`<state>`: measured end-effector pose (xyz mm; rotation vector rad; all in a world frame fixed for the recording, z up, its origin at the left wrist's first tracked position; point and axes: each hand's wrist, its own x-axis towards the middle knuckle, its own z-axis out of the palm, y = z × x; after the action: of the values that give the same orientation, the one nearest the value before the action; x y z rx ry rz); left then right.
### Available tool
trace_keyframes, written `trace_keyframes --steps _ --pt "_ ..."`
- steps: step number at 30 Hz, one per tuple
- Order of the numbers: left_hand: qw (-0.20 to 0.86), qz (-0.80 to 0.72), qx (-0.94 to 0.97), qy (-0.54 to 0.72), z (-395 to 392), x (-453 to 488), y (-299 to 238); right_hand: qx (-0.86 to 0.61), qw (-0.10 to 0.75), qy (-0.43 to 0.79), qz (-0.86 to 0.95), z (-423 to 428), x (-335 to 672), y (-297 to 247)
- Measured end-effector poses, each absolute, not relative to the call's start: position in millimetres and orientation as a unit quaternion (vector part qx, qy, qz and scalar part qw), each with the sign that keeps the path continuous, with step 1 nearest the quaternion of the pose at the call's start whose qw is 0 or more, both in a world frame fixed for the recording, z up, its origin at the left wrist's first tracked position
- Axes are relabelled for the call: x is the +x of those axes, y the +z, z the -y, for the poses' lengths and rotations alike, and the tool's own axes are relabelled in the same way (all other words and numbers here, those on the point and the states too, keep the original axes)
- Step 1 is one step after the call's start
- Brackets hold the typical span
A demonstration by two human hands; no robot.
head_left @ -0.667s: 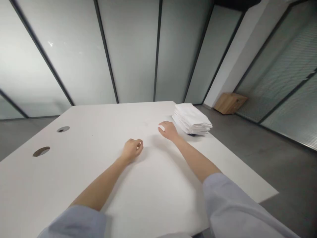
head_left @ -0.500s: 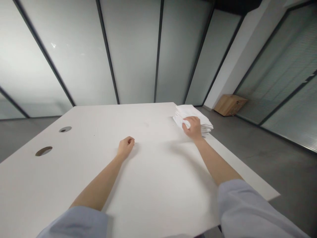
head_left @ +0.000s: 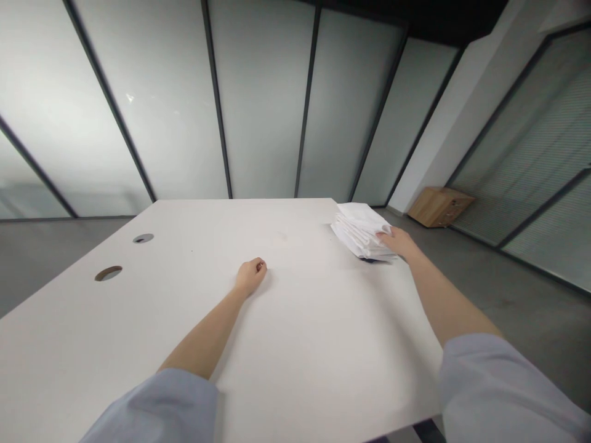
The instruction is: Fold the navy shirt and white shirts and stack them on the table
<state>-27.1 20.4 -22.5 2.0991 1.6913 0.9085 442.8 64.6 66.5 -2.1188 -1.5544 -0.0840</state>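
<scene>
My left hand (head_left: 252,275) rests on the white table (head_left: 314,332) in a loose fist, and nothing shows inside its curled fingers. Off to the right, a stack of folded white cloths (head_left: 360,229) lies by the table's right edge, its layers visible along the near side. A dark bit shows under the stack's near corner. My right hand (head_left: 398,241) is at the stack's right side, with thumb and fingers closed on the edge of the upper cloth. How many layers it pinches is hidden.
Two round cable holes, a farther one (head_left: 143,238) and a nearer one (head_left: 108,273), open in the table's left part. Frosted glass panels (head_left: 258,111) stand behind the table. On the floor at the right is a wooden cabinet (head_left: 438,206).
My right hand has moved from the stack's near front to its right side and now pinches cloth there. My left hand remains curled on the table. The view has shifted slightly.
</scene>
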Motion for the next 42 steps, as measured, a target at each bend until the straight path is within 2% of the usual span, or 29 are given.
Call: trace_keyframes --steps 3,7,10,13,15,19,24,28,31,34,37,40,42 --pt "0.146 -0.586 0.730 0.320 -21.5 -26.8 -22.8 -0.801 0.280 -0.031 0.529 -67.3 430.2 85.7" --pt "0.144 -0.589 0.727 0.323 -22.1 -25.9 -23.9 -0.676 0.423 -0.086 0.597 -67.2 383.5 88.5" --pt "0.152 -0.579 0.724 0.343 -23.2 -25.5 -26.6 -0.593 0.484 0.012 0.643 -59.7 336.9 71.7" --pt "0.151 -0.567 0.703 0.402 -26.1 -25.0 -31.1 -0.507 0.404 0.179 0.740 -48.1 294.5 52.1" --pt "0.139 -0.573 0.688 0.424 -28.7 -24.7 -34.1 -0.461 0.362 0.218 0.780 -42.4 270.5 40.9" --pt "0.130 -0.606 0.694 0.366 -31.6 -24.6 -35.7 -0.430 0.315 0.166 0.830 -38.5 226.2 18.0" --pt "0.098 -0.570 0.764 0.285 -19.8 -23.6 -27.6 -0.429 0.171 0.083 0.883 -33.1 177.1 -17.2" --pt "0.073 -0.553 0.810 0.183 -7.0 -21.1 -21.0 -0.454 0.165 0.074 0.872 -31.6 165.8 -32.8" --pt "0.080 -0.556 0.813 0.154 -6.7 -19.7 -21.0 -0.455 0.175 0.091 0.869 -35.1 176.5 -34.9" --pt "0.141 -0.563 0.781 0.229 -13.2 -19.7 -23.7 -0.530 0.194 0.095 0.820 -40.1 189.6 -34.9" --pt "0.280 -0.575 0.673 0.371 -22.5 -22.1 -23.1 -0.593 0.248 0.104 0.759 -45.5 195.8 -35.0" --pt "0.394 -0.558 0.516 0.517 -34.4 -29.3 -16.5 -0.578 0.325 0.139 0.735 -49.2 196.3 -33.4" --pt "0.431 -0.535 0.446 0.573 -43.1 -38.0 -11.5 -0.564 0.333 0.172 0.736 -49.4 195.4 -31.0"
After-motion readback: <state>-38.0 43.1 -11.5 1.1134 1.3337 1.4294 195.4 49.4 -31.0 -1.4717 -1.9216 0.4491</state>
